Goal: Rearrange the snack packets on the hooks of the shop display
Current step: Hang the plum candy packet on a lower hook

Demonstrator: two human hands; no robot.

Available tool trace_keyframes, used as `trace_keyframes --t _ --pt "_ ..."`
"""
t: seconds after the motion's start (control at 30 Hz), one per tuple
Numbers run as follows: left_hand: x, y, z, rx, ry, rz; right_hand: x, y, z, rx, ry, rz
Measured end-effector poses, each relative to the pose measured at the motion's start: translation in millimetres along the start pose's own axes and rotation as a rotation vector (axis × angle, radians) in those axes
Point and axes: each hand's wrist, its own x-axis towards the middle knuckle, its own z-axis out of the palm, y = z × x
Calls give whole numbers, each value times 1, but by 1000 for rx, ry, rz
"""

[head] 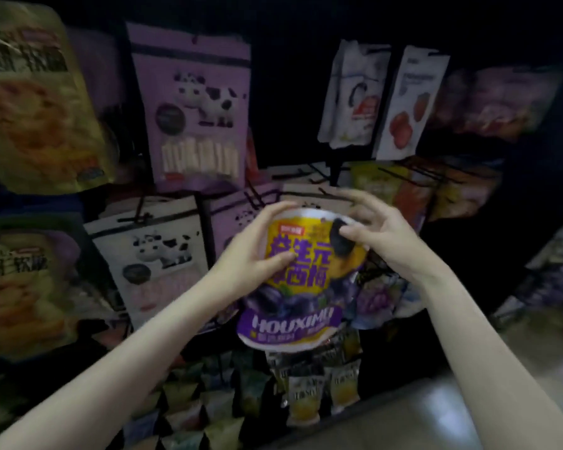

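A purple and yellow prune packet [298, 280] marked HOUXIMEI is held up in front of the display, in the middle of the view. My left hand [257, 251] grips its left edge, fingers curled over the top and thumb on the front. My right hand [376, 230] pinches its upper right corner with thumb against the front, the other fingers spread behind. Black wire hooks [257, 198] stick out of the dark display just behind the packet's top. The packet's hanging hole is hidden.
Purple cow-print packets [192, 108] hang above left, a white cow packet [153, 254] lower left. Yellow-green packets [36, 102] fill the far left. White packets [355, 92] and a red-fruit packet [410, 102] hang upper right. Small sachets [322, 391] hang below. Pale floor [436, 410] lies bottom right.
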Motion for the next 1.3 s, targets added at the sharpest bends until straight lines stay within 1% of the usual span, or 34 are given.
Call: trace_keyframes --t 0.07,0.2,0.27,0.33,0.43,0.5,0.57,0.67,0.73,0.87,1.0,1.1,1.17,1.2,1.3 --pt "-5 -24 25 -18 -33 -100 -10 30 -4 -45 9 88" --pt "-4 -70 62 -40 -98 -264 -32 78 -16 9 19 258" --pt "0 -88 80 -104 -125 -362 -37 95 -26 35 23 320" --pt "7 -101 99 -120 -113 -424 -37 111 -38 24 11 359" --pt "18 -114 127 -52 -91 -486 -34 132 -58 -37 -31 409" --pt "19 -122 148 -62 -97 -550 -35 150 -70 -85 -74 409" --pt "11 -133 166 -44 -112 -620 -36 171 -75 -137 -133 434" --pt "-14 -147 180 2 -104 -721 -34 202 -67 -156 -241 519" --pt "-32 -152 176 41 -75 -811 -29 216 -49 -158 -317 532" --pt "-68 -166 156 88 24 -989 -21 231 5 -173 -451 427" --pt "-111 -182 127 135 118 -1152 -16 239 69 -143 -553 381" --pt "-136 -188 99 153 254 -1208 -6 235 113 -138 -620 387" --pt "-145 -194 77 127 381 -1217 5 230 139 -144 -634 431" --pt "-146 -197 66 133 413 -1215 10 228 151 -152 -630 449" --pt "-145 -206 33 241 364 -1180 27 223 183 -167 -577 496"
